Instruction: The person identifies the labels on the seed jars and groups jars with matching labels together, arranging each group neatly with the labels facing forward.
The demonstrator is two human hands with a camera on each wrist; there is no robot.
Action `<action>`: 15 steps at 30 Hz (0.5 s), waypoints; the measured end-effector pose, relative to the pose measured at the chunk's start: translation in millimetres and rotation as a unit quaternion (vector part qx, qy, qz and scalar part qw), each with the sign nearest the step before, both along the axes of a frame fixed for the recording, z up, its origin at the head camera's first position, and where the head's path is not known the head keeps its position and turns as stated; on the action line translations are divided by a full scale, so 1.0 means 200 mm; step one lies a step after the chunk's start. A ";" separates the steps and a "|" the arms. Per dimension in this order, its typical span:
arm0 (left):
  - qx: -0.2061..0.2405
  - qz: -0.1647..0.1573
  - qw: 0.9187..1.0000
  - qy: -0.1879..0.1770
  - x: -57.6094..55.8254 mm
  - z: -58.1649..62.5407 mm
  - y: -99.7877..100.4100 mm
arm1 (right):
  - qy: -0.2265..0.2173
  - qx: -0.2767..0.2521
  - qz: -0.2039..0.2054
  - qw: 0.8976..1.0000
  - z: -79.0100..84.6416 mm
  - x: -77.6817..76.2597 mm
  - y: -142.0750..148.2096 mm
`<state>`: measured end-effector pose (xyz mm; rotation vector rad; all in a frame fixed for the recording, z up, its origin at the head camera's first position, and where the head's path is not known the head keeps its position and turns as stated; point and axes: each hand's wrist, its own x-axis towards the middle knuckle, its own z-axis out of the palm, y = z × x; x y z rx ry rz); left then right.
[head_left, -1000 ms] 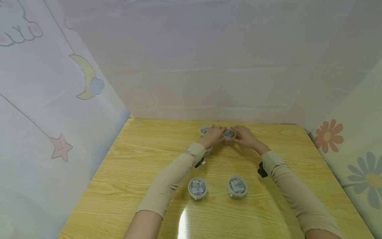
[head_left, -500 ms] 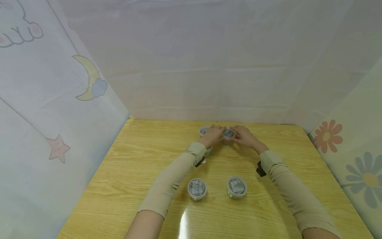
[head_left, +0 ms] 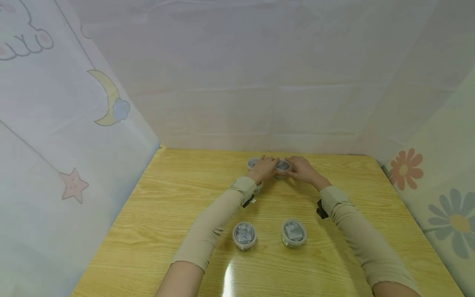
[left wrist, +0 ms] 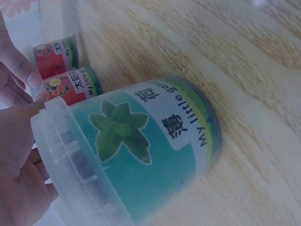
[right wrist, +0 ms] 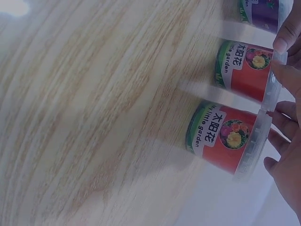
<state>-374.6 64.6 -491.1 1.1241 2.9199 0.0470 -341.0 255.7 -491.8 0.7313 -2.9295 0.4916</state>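
At the back of the table, my left hand (head_left: pixel 264 169) and right hand (head_left: pixel 303 170) hold a lidded clear plastic cup (head_left: pixel 283 166) from both sides near its lid. Its label is red with flowers, as the right wrist view shows on this red-labelled cup (right wrist: pixel 247 70). Right beside it stands a second red-labelled cup (right wrist: pixel 223 136), close to my right fingers; in the head view the right hand seems to hide it. A green mint-labelled cup (left wrist: pixel 136 141) stands upright under my left wrist. To the left of the hands is a purple-labelled cup (right wrist: pixel 261 14).
Two more lidded cups stand nearer the front of the wooden table (head_left: pixel 178 198), a left one (head_left: pixel 244 235) and a right one (head_left: pixel 294 233). Printed cloth walls (head_left: pixel 237 103) enclose the table at the back and sides.
Both hands stay at the same cup. The right hand and forearm shift very slightly left along with it; the other cups keep their places.
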 end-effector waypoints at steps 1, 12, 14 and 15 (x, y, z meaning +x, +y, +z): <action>-0.002 0.000 1.000 0.001 0.00 0.00 0.00 | -0.001 0.002 -0.003 1.000 0.00 0.00 0.00; -0.015 0.008 1.000 0.000 0.02 0.01 0.00 | -0.002 0.012 -0.010 1.000 0.01 0.00 -0.03; -0.010 0.009 1.000 0.000 0.02 0.00 -0.01 | -0.002 0.012 -0.010 1.000 0.01 0.00 -0.03; -0.007 0.009 1.000 0.000 0.02 0.00 -0.01 | -0.001 0.014 -0.010 1.000 0.01 0.00 -0.03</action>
